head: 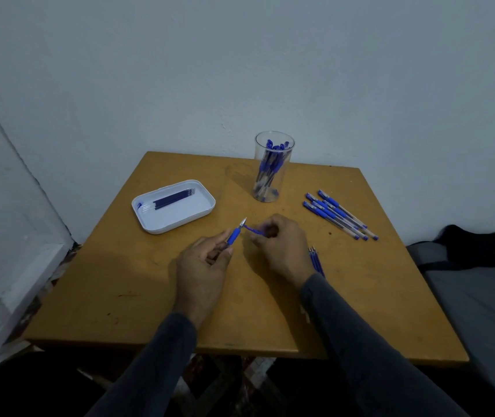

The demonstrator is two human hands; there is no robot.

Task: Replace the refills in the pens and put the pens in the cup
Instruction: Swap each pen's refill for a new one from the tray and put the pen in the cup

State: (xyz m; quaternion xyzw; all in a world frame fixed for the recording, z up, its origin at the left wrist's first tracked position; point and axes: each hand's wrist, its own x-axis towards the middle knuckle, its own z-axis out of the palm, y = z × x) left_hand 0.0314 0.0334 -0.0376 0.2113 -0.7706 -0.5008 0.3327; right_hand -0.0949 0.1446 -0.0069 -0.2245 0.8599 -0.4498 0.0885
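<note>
My left hand grips a blue pen by its barrel, tip pointing up and away over the middle of the table. My right hand pinches a small blue pen cap just right of the pen's tip, a little apart from it. A clear cup stands at the back of the table with several blue pens inside. Several more capped pens lie in a row on the right. A few blue refills lie partly hidden behind my right wrist.
A white tray at the left holds several dark blue refills. The wooden table stands against a white wall, with another wall on the left. A grey and black bag sits beside the table's right edge.
</note>
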